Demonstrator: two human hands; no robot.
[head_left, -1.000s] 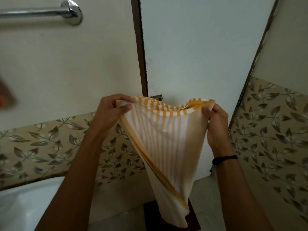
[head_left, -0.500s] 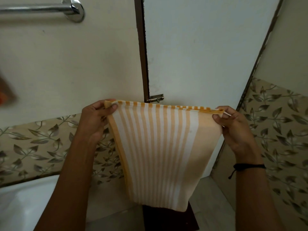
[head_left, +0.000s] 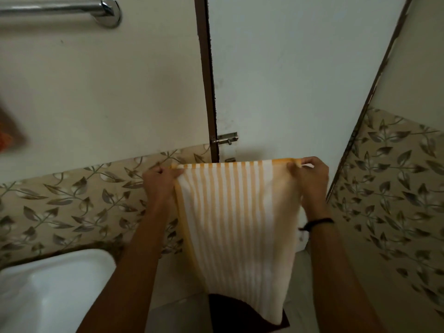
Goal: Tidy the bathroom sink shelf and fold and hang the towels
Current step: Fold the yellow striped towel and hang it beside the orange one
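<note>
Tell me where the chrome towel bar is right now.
In the head view the chrome towel bar is at the top left, mounted on the cream wall left of the brown door frame, up and left of the striped towel.

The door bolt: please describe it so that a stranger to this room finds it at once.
Find the dark brown door frame running down the middle. Just above the striped towel, beside that frame, sits the door bolt: small and silver, unlike the big chrome rail top left.

Cream plaster wall (head_left: 120, 92) fills the upper left. At centre stands a white door (head_left: 300, 68) with a metal bolt latch (head_left: 224, 138). Leaf-patterned tiles (head_left: 72, 207) band the lower walls. At bottom centre, a dark mat (head_left: 225, 318) lies on the pale floor (head_left: 180, 318).
</note>
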